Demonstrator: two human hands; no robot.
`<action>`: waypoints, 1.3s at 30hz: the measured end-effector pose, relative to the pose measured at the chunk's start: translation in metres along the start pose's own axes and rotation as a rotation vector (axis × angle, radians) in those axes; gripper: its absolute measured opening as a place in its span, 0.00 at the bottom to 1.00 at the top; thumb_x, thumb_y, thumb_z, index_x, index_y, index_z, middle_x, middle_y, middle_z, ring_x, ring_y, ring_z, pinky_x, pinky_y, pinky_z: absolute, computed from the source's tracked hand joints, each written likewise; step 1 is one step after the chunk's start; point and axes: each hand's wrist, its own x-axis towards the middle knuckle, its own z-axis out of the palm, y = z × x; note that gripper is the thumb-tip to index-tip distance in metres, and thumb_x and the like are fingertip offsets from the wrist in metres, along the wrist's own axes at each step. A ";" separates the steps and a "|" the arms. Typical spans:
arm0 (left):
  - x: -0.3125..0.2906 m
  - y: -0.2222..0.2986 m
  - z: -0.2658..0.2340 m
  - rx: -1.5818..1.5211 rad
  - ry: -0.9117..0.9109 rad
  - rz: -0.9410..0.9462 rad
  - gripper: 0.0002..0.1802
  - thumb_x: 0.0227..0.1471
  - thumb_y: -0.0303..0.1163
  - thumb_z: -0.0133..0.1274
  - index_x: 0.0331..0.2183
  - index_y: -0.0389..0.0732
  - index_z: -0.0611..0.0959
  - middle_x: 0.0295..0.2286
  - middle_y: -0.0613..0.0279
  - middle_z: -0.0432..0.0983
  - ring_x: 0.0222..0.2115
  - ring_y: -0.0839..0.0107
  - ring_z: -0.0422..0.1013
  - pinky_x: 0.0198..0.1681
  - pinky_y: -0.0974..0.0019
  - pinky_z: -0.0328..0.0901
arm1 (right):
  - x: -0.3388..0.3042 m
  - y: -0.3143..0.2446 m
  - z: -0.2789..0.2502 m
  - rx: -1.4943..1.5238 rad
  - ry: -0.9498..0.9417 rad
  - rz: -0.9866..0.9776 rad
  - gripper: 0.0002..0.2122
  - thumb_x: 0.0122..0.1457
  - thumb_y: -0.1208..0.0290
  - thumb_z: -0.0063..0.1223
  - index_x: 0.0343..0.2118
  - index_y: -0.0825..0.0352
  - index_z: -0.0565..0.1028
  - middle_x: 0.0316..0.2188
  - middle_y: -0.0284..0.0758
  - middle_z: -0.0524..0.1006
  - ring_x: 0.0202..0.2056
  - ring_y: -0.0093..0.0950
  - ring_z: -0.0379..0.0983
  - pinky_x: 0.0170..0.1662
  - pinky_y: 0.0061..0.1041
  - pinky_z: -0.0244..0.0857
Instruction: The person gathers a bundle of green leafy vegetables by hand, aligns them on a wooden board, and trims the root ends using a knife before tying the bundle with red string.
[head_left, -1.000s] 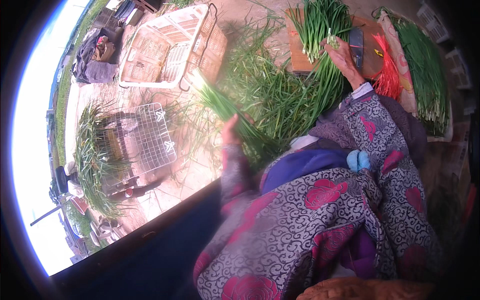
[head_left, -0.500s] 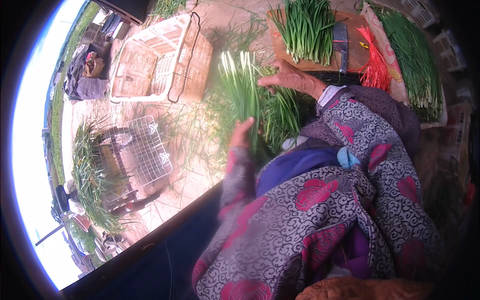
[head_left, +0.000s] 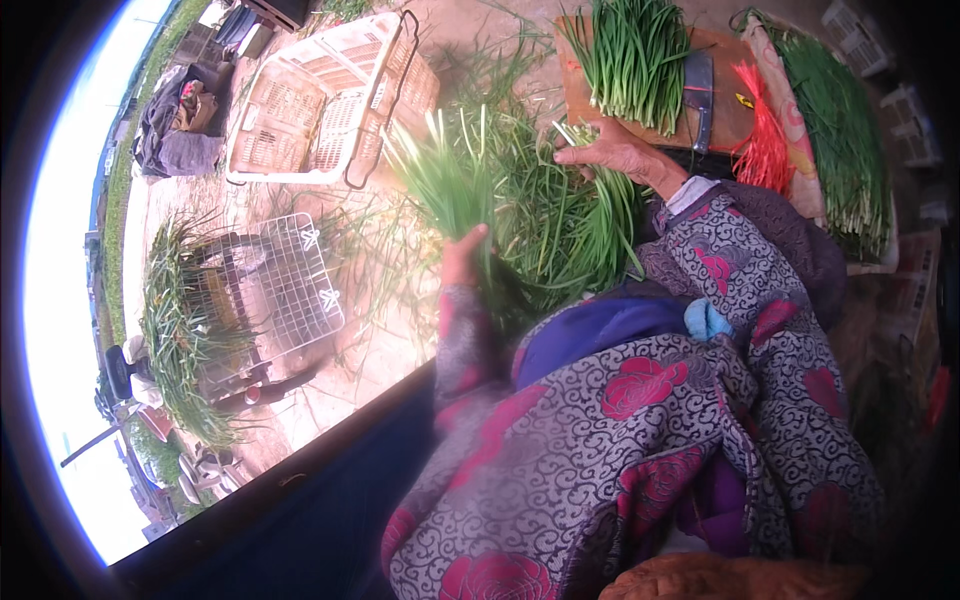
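Note:
My left hand (head_left: 463,255) is closed round the lower part of a loose bunch of garlic chives (head_left: 447,185). The pale stem ends point up and away from me, blurred by motion. Higher and to the right, my right hand (head_left: 622,157) grips a smaller bunch of chives (head_left: 612,222), whose white ends poke out past the thumb and whose leaves hang toward my lap. Between the two hands lies a heap of loose green leaves (head_left: 535,225). The bunches are apart from each other.
A pale plastic crate (head_left: 345,70) stands far left; a wire crate (head_left: 300,285) with limp greens (head_left: 175,330) is nearer. At far right, a wooden board (head_left: 728,75) bears sorted chives (head_left: 632,65) and a cleaver (head_left: 700,100). Red ties (head_left: 762,130) and more chives (head_left: 835,130) lie beyond.
My left hand has swung left with its bunch, away from the right hand. A smaller bunch now shows in my right hand, slightly farther right. The whole view has shifted a little.

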 end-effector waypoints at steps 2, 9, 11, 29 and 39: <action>0.003 -0.002 0.007 0.089 -0.032 0.036 0.12 0.49 0.25 0.61 0.36 0.35 0.77 0.21 0.60 0.75 0.17 0.68 0.70 0.20 0.68 0.66 | 0.006 0.008 -0.004 0.030 0.193 -0.099 0.23 0.53 0.64 0.67 0.49 0.70 0.73 0.26 0.30 0.75 0.24 0.20 0.70 0.32 0.22 0.66; -0.031 -0.007 0.056 -0.004 -0.185 -0.051 0.21 0.49 0.25 0.61 0.46 0.33 0.77 0.36 0.56 0.80 0.31 0.65 0.78 0.33 0.64 0.75 | 0.026 -0.003 0.022 0.078 0.159 -0.073 0.33 0.52 0.62 0.69 0.56 0.76 0.67 0.34 0.36 0.78 0.30 0.22 0.73 0.34 0.24 0.69; -0.030 -0.012 0.049 -0.177 -0.131 -0.050 0.21 0.52 0.28 0.59 0.48 0.32 0.77 0.40 0.53 0.80 0.37 0.62 0.78 0.41 0.60 0.76 | 0.023 -0.007 0.027 0.062 0.175 -0.040 0.37 0.53 0.63 0.68 0.60 0.79 0.63 0.35 0.36 0.78 0.31 0.21 0.74 0.35 0.23 0.70; -0.018 -0.007 0.070 0.104 -0.309 -0.083 0.13 0.52 0.29 0.60 0.35 0.29 0.80 0.27 0.52 0.80 0.19 0.66 0.75 0.21 0.66 0.68 | 0.022 0.011 -0.010 0.064 0.306 -0.147 0.15 0.54 0.64 0.67 0.38 0.67 0.76 0.29 0.30 0.78 0.27 0.20 0.71 0.36 0.23 0.66; -0.010 0.001 0.032 0.017 -0.282 -0.038 0.21 0.52 0.32 0.60 0.45 0.31 0.76 0.33 0.51 0.80 0.23 0.66 0.75 0.21 0.68 0.66 | 0.033 0.042 -0.015 0.178 0.362 -0.135 0.16 0.54 0.64 0.67 0.37 0.70 0.76 0.26 0.32 0.76 0.26 0.20 0.71 0.27 0.24 0.68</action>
